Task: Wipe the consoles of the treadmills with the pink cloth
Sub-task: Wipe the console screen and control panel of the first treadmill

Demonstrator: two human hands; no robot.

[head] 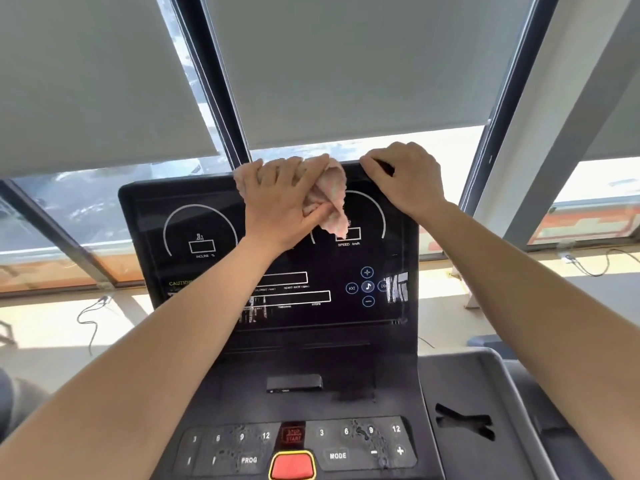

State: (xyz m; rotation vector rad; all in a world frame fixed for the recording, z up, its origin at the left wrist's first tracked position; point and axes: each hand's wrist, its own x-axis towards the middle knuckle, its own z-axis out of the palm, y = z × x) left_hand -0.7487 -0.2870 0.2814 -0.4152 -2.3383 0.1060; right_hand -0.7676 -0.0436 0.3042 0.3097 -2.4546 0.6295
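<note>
- Up at the top edge of the console (pixel 149 216), the left hand (pixel 277 199) grips the pink cloth (pixel 332 199). Its fingers curl over the bunched fabric and the thumb presses it to the dark screen.
- A loose end of the cloth hangs over the speed dial, in the console's upper middle.
- The right hand (pixel 405 178), just beside the cloth, curls its fingers over the console's top right rim and holds it.
- On the console's lower panel sits a red button (pixel 292 465), with wet-looking specks on the keys beside it.
</note>
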